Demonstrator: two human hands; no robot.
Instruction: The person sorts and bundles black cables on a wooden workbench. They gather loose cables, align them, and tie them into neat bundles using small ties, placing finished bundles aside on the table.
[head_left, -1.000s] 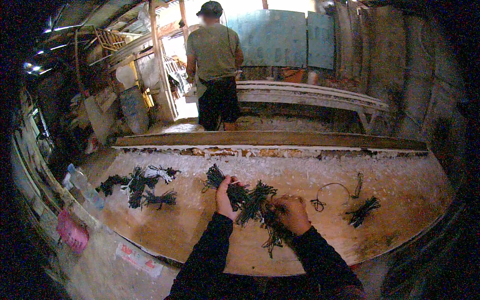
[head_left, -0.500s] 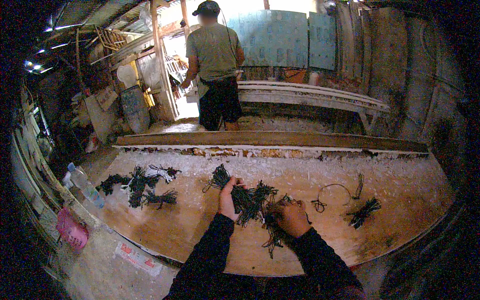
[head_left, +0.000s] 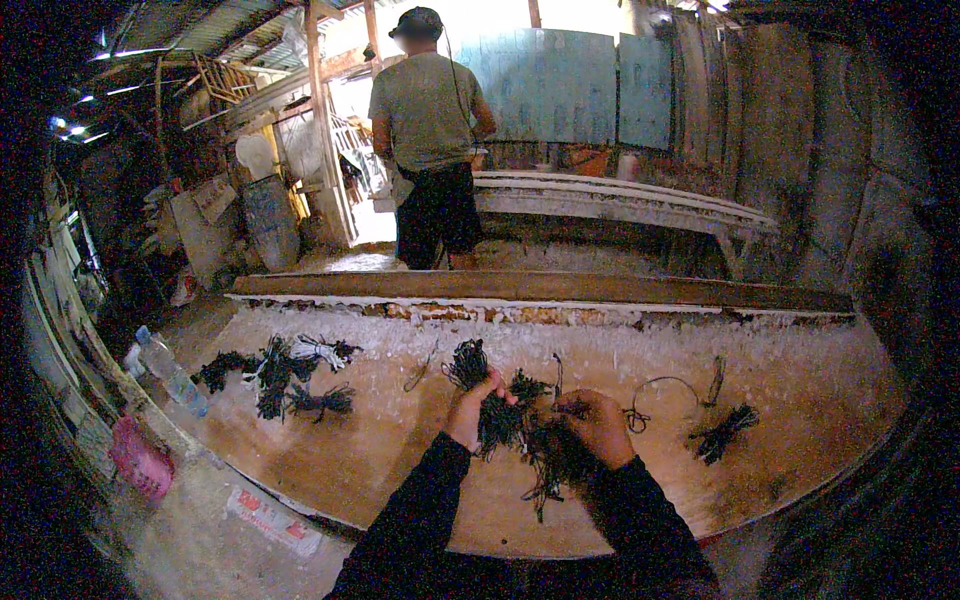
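My left hand (head_left: pixel 468 417) is closed around a bundle of dark looped cords (head_left: pixel 466 364), whose loops stick out above the fist. More dark cord hangs or lies just below and right of that hand. My right hand (head_left: pixel 600 428) has its fingers pinched together, with a thin dark cord (head_left: pixel 558 372) rising from beside the fingertips. Under and between both hands is a loose heap of dark cords (head_left: pixel 543 468), partly hidden by the right hand and its shadow. All this is over a wooden tabletop (head_left: pixel 400 480).
Several dark and white cord bundles (head_left: pixel 275 375) lie at left; another dark bundle (head_left: pixel 724 433) and a curved cord (head_left: pixel 665 380) lie at right. A plastic bottle (head_left: pixel 172 372) and a pink container (head_left: pixel 140 457) are at far left. Another person (head_left: pixel 428 120) stands beyond the table, near a bench (head_left: pixel 620 200).
My left hand has moved right with its cord bundle; a thin cord now lies apart to its left. My right hand has shifted slightly, and a thin cord now shows above its fingertips.
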